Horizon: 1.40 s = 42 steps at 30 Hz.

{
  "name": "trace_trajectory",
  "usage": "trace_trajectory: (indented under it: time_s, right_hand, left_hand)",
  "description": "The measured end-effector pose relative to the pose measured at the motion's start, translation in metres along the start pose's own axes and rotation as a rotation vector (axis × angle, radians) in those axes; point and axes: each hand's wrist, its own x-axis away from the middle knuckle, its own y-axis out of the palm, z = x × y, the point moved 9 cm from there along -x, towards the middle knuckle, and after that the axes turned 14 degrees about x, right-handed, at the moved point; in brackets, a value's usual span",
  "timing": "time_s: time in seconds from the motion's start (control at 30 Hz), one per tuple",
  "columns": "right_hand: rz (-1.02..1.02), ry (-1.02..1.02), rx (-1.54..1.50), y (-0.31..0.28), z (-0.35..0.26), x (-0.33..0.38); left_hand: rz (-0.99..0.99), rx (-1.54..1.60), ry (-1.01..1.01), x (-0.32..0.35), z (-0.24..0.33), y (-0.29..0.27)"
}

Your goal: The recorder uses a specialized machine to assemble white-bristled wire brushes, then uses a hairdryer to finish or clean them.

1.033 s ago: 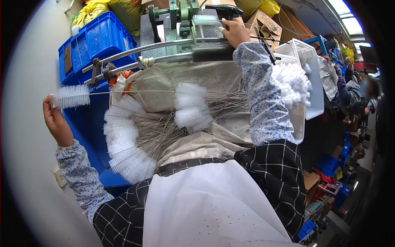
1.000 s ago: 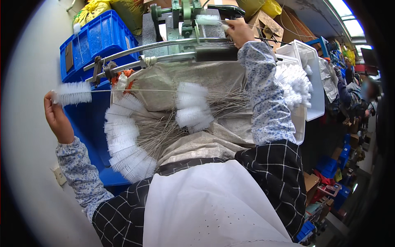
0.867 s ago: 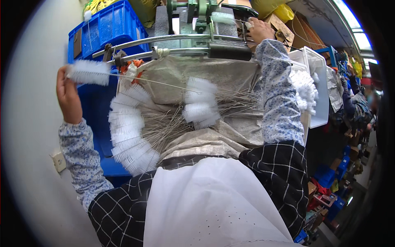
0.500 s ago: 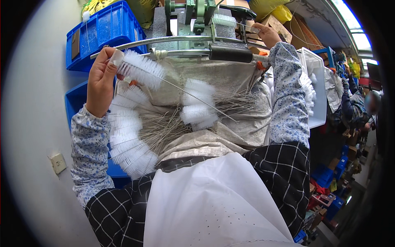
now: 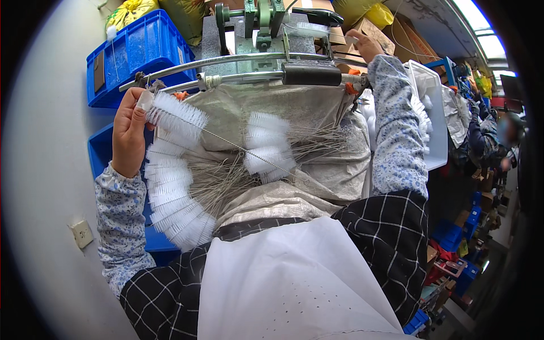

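My left hand is closed on the pale end of a white bottle brush. Its twisted wire stem slants down to the right, over the other brushes. Up by the green machine, my right hand pinches the thin stem end of a second bottle brush, whose bristles look blurred beside the machine. A curved row of finished-looking white brushes lies at my left on a grey-beige cloth. A smaller pile of brushes lies in the middle, stems pointing right.
Metal rails with a black roller cross in front of the machine. A blue crate stands at the far left, a white bin at the right. Cardboard boxes stand behind. Another person works far right.
My left hand has moved down and left with its brush, which now lies lower over the pile. My right hand stays by the machine, shifted slightly in view.
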Motion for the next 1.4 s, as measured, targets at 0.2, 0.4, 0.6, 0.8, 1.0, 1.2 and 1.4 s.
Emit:
trace_trajectory:
  time_s: [0.2, 0.4, 0.6, 0.8, 1.0, 1.2, 1.4]
  right_hand:
    - [-0.267, -0.119, -0.91, -0.054, -0.053, 0.068]
    - [-0.416, -0.594, -0.79, -0.099, -0.203, 0.125]
    - [-0.399, -0.391, -0.732, -0.073, -0.246, 0.11]
    - [0.349, 0.038, -0.033, -0.048, -0.119, 0.028]
    - [0.239, 0.11, -0.005, -0.035, -0.119, 0.013]
    - [0.294, 0.063, -0.09, -0.035, -0.119, 0.01]
    - [0.226, 0.075, -0.014, -0.026, -0.117, -0.004]
  left_hand:
    - [0.04, 0.055, -0.023, -0.007, -0.008, 0.004]
    - [-0.078, 0.102, 0.007, -0.022, -0.009, 0.076]
    - [-0.287, -0.123, -0.241, 0.004, -0.04, 0.078]
    - [-0.178, -1.154, 0.116, 0.028, -0.07, -0.021]
    - [-0.119, -0.836, -0.27, 0.029, -0.114, -0.057]
    - [-0.079, -0.8, -0.396, 0.026, -0.13, -0.063]
    - [-0.044, -0.791, -0.416, 0.028, -0.126, -0.061]
